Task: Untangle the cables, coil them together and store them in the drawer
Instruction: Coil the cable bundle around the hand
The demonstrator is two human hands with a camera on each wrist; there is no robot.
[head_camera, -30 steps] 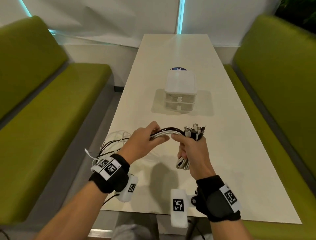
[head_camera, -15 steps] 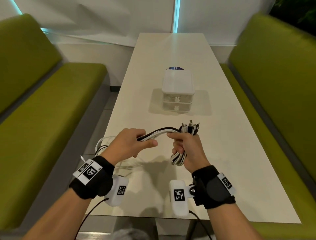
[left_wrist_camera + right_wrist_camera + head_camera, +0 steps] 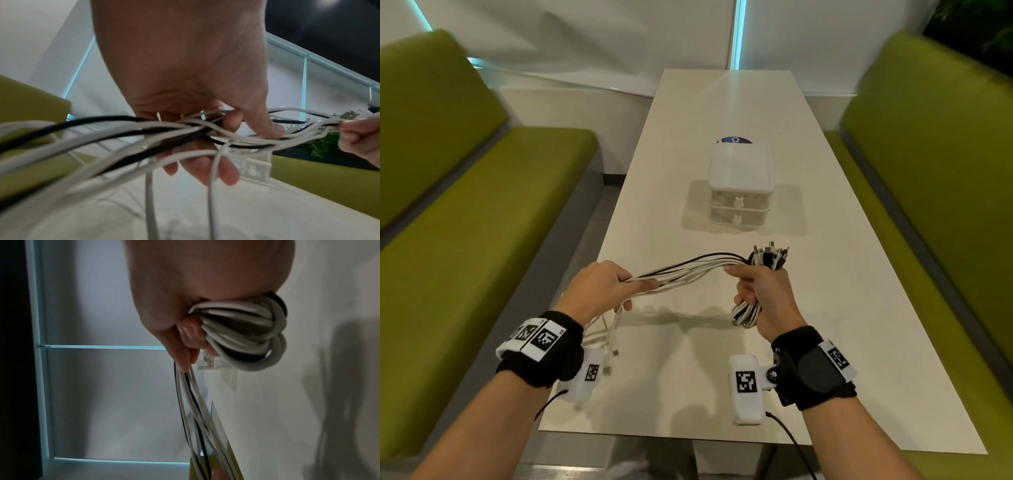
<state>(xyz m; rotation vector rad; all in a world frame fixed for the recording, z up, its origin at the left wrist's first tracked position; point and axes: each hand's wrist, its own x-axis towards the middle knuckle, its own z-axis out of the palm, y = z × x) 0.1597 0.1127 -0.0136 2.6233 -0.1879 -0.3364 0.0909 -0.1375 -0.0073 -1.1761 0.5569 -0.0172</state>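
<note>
A bunch of white and black cables (image 3: 688,272) stretches between my two hands above the near end of the table. My right hand (image 3: 760,294) grips a folded coil (image 3: 242,334) of them, with the plugs (image 3: 770,257) sticking up above the fist and a loop hanging below. My left hand (image 3: 606,287) holds the loose strands (image 3: 185,134) between thumb and curled fingers; their free ends (image 3: 613,346) dangle down to the table near the left wrist. The small white drawer unit (image 3: 739,185) stands farther back on the table with both drawers closed.
The long cream table (image 3: 859,308) runs away from me between two green benches (image 3: 465,240). A blue round sticker (image 3: 734,139) shows behind the drawer unit. Bare tabletop lies between my hands and the unit.
My left hand has slid left along the cables, away from the right hand, so a longer stretch spans between them. The slack pile at the left table edge has been drawn in.
</note>
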